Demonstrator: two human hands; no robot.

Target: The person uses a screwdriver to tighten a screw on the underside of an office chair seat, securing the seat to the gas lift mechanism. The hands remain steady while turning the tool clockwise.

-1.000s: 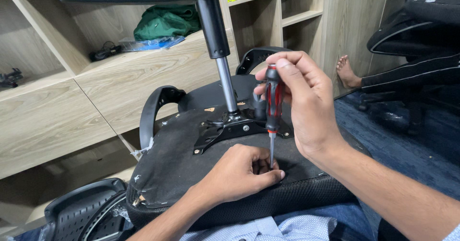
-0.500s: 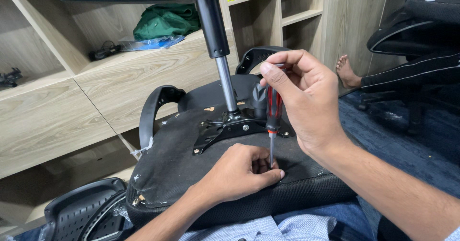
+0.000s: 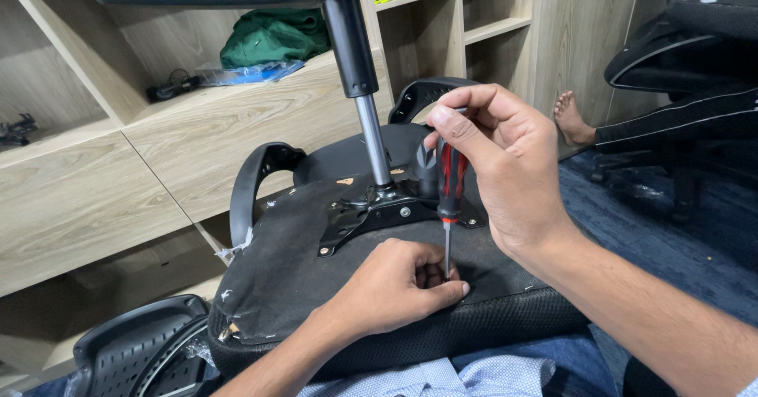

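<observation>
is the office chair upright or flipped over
Flipped over: the chair seat shows its underside, and the gas-lift column points upward from the mounting plate.

1. The screwdriver [image 3: 450, 185] has a red-and-black handle and a thin steel shaft; I hold it upright, tip down on the seat.
2. The upturned chair seat [image 3: 316, 286] is black, underside up; its fabric is scuffed and torn at the edge.

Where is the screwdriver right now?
In the head view the screwdriver stands upright right of centre, held by the right hand, its tip down at the left hand on the upturned chair seat, beside the metal post.
</observation>
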